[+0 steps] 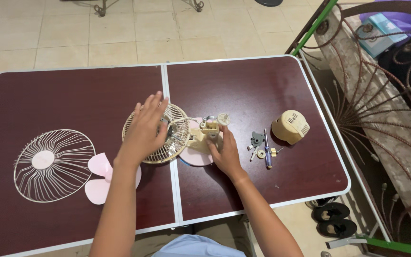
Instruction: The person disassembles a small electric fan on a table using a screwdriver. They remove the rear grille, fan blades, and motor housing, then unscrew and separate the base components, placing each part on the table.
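While the left hand (pixel 147 127) lies flat, fingers spread, on the rear fan cage (pixel 162 134), the right hand (pixel 224 151) pinches the cream motor block (pixel 209 129) over the pink base (pixel 197 155) at the table's (pixel 243 85) middle. Right: screwdriver (pixel 267 151), small parts (pixel 258 144), motor cover (pixel 290 126). Left: front grille (pixel 53 164), pink blades (pixel 102 178).

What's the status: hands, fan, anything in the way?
Left hand flat on cream wire rear guard. Right hand grips cream fan motor body. Screwdriver lies right, clear.

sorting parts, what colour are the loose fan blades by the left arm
Pale pink fan blades, clearest in the head view.
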